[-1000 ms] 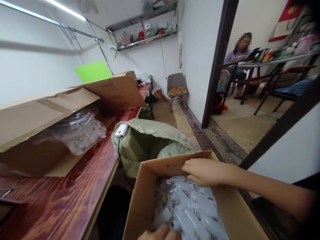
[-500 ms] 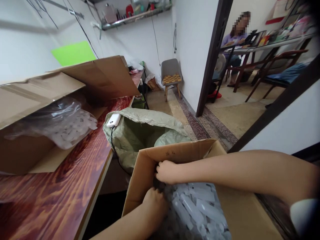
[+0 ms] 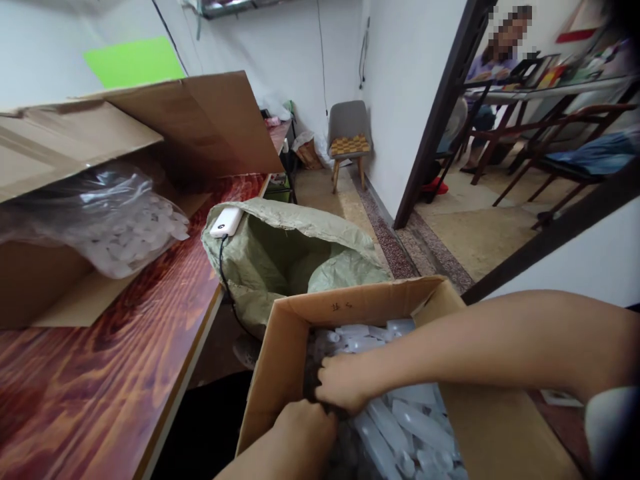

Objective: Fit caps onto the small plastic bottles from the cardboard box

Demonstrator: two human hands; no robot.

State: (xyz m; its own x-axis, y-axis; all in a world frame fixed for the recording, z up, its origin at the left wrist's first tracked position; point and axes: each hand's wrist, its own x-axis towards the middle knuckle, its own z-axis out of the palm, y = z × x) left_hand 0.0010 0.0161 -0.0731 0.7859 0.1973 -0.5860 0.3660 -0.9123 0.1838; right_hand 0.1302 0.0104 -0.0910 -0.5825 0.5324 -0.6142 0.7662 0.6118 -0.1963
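Note:
Both my hands are down inside an open cardboard box (image 3: 295, 333) that holds many translucent white plastic tubes (image 3: 387, 427). My right hand (image 3: 345, 381) reaches in from the right, fingers curled down over a dark patch near the box's left wall. Just below it my left hand (image 3: 307, 427) is closed, knuckles up, its fingertips almost at the right hand. What either hand grips is hidden beneath the fingers. Tubes lie behind, in front of and to the right of the hands.
A green woven sack (image 3: 295, 260) gapes behind the box, with a white power bank (image 3: 227, 221) on its rim. On the wooden table (image 3: 165, 320) at left, a clear bag of white pieces (image 3: 130, 233) spills from a large carton (image 3: 220, 127). A person sits beyond the doorway.
My right hand has moved down and nearer, up to my left hand, uncovering tubes at the box's far end. My left hand has shifted slightly. The view has tilted downward.

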